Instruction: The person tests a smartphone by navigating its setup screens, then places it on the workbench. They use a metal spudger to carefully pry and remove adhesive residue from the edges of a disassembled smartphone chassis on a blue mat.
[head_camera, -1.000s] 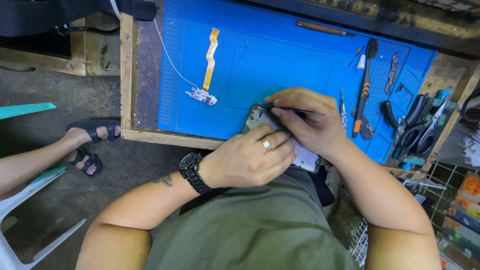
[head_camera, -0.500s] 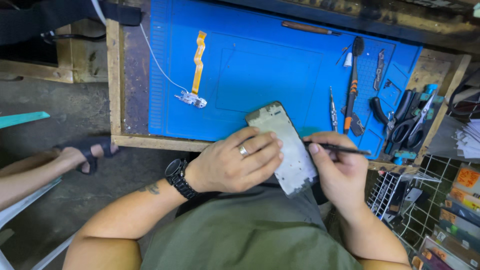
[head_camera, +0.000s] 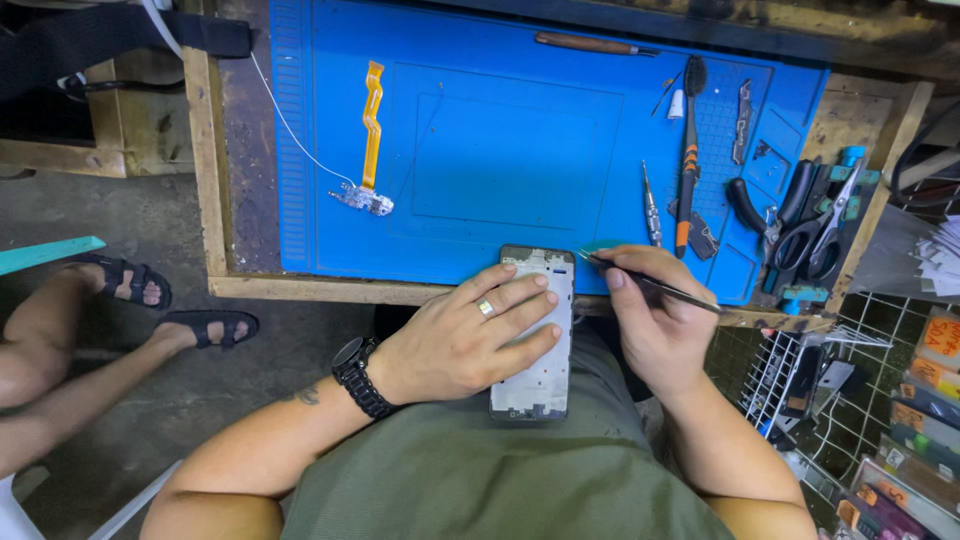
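1. The phone frame (head_camera: 537, 340) has swung upright against the lap, its top edge now at the worktop (head_camera: 300, 290) lip, no longer tilted.
2. Left hand (head_camera: 465, 335) lies curled across it, fingers pinning the frame.
3. Right hand (head_camera: 655, 320) has closed in, pinching the tweezers (head_camera: 650, 285); the tip now meets the frame's upper right corner.
4. Prying looks underway.
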